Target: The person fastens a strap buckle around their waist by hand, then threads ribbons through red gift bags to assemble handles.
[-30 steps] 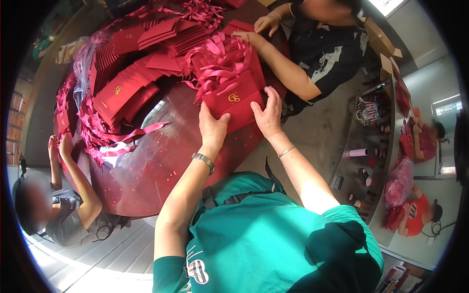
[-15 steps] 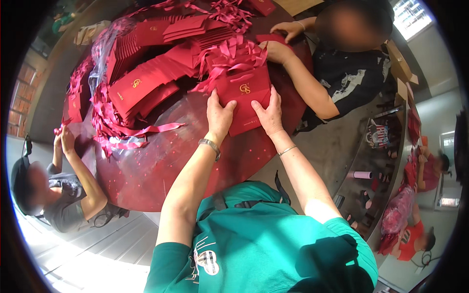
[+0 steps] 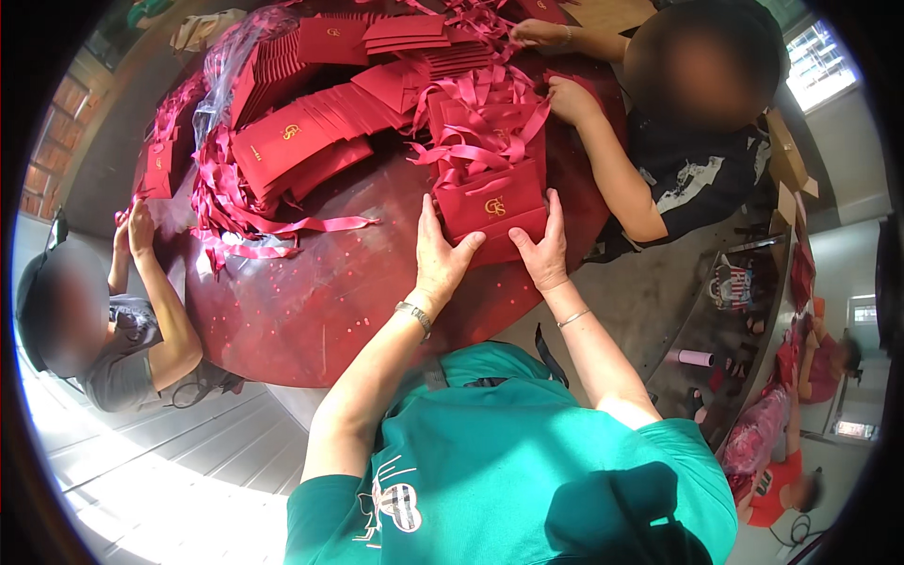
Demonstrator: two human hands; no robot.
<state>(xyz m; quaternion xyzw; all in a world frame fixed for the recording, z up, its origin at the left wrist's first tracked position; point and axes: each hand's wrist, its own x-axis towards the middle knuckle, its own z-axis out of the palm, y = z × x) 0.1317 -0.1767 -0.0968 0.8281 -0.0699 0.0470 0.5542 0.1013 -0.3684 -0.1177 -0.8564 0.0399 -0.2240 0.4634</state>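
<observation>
Both my hands grip the near end of a stack of flat red gift bags [image 3: 497, 209] with a gold emblem and pink ribbon handles. My left hand [image 3: 446, 259] presses along its left side, thumb over the lower front face. On the opposite side my right hand [image 3: 544, 247] mirrors this, fingers along the edge and thumb on the front. Loose pink ribbons [image 3: 471, 141] lie in loops over the stack, which stretches away from me on the dark red table [image 3: 320, 301]. How many bags are between my hands cannot be made out.
More red bags [image 3: 311, 137] are fanned in rows to the left, beside ribbons [image 3: 221, 202] and clear plastic [image 3: 215, 99]. A co-worker's arm [image 3: 617, 174] reaches onto the table at right; another person's hands [image 3: 139, 226] hold ribbon at left. A pink cylinder [image 3: 695, 358] stands out at right.
My hands and the front bag have come nearer to me and slightly right. More of the ribbon-covered stack shows behind it. The right-hand co-worker's hands have moved farther apart.
</observation>
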